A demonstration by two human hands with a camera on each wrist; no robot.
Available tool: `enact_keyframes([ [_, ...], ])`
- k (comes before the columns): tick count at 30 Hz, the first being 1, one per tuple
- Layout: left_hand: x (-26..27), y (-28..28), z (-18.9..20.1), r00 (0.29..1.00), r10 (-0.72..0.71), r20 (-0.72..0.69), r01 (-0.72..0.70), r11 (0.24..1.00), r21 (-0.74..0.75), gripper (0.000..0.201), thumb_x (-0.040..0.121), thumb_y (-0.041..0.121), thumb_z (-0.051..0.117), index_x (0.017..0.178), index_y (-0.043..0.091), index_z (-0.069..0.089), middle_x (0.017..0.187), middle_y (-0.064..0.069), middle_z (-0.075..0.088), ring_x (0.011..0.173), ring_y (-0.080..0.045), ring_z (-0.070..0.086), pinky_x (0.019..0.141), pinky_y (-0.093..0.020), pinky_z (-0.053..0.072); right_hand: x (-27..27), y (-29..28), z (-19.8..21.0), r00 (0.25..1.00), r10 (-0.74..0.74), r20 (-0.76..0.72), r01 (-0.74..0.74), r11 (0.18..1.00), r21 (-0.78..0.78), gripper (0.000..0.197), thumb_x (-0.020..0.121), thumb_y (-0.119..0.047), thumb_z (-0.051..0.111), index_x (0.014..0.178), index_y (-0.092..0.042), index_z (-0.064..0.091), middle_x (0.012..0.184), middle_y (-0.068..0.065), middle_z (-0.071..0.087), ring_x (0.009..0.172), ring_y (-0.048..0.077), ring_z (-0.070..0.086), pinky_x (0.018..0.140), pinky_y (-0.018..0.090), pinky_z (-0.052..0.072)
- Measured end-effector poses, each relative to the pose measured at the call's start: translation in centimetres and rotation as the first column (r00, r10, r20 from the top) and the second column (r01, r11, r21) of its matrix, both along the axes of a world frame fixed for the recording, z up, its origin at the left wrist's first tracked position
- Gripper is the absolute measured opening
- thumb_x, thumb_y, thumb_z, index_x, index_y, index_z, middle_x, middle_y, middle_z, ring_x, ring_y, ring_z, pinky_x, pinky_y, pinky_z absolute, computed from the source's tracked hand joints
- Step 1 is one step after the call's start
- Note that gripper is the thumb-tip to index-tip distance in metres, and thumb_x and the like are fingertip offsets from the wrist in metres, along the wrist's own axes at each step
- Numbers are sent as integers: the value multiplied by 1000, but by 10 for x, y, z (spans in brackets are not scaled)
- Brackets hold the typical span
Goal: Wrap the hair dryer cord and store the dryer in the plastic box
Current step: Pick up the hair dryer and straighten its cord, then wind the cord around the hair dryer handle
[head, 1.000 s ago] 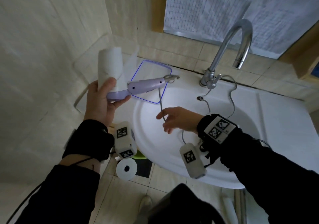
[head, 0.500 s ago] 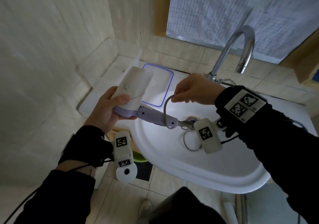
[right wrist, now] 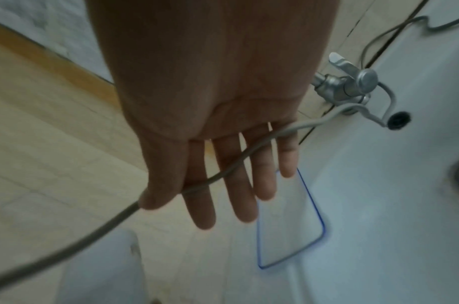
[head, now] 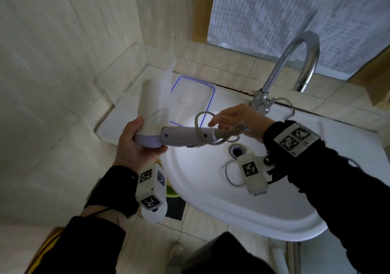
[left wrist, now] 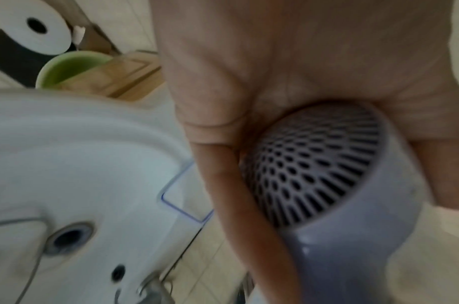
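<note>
Near the middle of the head view, the left hand [head: 135,147] is gripping the hair dryer [head: 156,113] by its rear end, fingers and thumb curling around the lilac back of the body, whose perforated intake grille [left wrist: 319,164] is filling the centre right of the left wrist view against the palm. The white barrel is pointing toward the top of the frame while the lilac handle [head: 185,136] is stretching rightward over the white sink [head: 211,199]. The grey cord [head: 198,123] is looping once around the handle and running on to the right hand [head: 238,123], which is sitting just right of the handle's end. In the right wrist view, the thumb is pinning the cord against the index finger while the other fingers [right wrist: 245,185] are extending nearly straight, the cord crossing them diagonally. More cord is lying slack in the basin near the drain [head: 237,150] and around the base of the chrome faucet [head: 295,62] at upper right. The clear plastic box [head: 126,96] is sitting on the ledge left of centre, beside a blue-edged lid [head: 192,100].
</note>
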State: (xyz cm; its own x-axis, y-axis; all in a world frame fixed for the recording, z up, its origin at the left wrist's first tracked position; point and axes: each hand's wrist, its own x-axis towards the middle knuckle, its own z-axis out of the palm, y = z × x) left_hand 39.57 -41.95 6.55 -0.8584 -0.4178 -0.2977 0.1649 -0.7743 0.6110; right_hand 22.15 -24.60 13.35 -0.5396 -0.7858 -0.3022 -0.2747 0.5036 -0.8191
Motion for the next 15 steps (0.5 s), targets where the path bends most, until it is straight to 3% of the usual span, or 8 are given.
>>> enact_keyframes([
  [2, -7, 13, 3, 1000, -1, -26, 2, 998, 68, 64, 22, 42, 89, 79, 17, 76, 73, -2, 75, 65, -15, 72, 51, -25, 55, 8, -7, -16, 999, -39, -7, 40, 997, 70, 28, 93, -15, 49, 99, 5, 67, 66, 3, 59, 57, 9, 55, 60, 17, 45],
  [5, -16, 28, 2, 998, 50, -38, -42, 982, 183, 82, 25, 35, 93, 100, 10, 67, 87, -10, 75, 76, -22, 73, 58, -33, 58, 21, -10, -38, 993, -109, -50, 113, 990, 85, 26, 93, -26, 46, 82, -22, 68, 66, -1, 62, 56, 12, 52, 64, 24, 44],
  [7, -21, 35, 3, 996, 63, -63, -48, 975, 216, 85, 31, 30, 94, 107, 6, 62, 93, -14, 75, 83, -26, 73, 64, -37, 59, 32, -10, -46, 983, -151, -100, 161, 982, 98, 25, 92, -30, 47, 90, -19, 69, 69, -1, 62, 55, 8, 48, 66, 25, 43],
  [10, -23, 41, 3, 991, 88, -98, -67, 978, 200, 88, 44, 27, 92, 120, 4, 54, 108, -16, 70, 96, -28, 70, 72, -41, 58, 45, -11, -50, 977, -109, -181, 137, 980, 147, 23, 90, -20, 47, 102, -17, 66, 76, 1, 63, 58, 4, 50, 73, 25, 42],
  [12, -25, 43, 2, 988, 104, -111, -86, 984, 158, 86, 53, 24, 88, 127, 6, 48, 117, -17, 65, 103, -31, 67, 78, -44, 56, 50, -12, -48, 973, -47, -225, 92, 977, 194, 24, 89, -18, 44, 100, -14, 65, 82, 5, 67, 70, 13, 58, 76, 27, 44],
  [15, -28, 45, 3, 990, 109, -86, -104, 993, 55, 68, 67, 16, 76, 127, 5, 44, 126, -24, 56, 109, -37, 63, 88, -51, 52, 51, -14, -43, 958, 29, -285, 48, 965, 259, 28, 90, -22, 40, 93, -5, 62, 93, 13, 71, 92, 28, 62, 87, 40, 50],
])
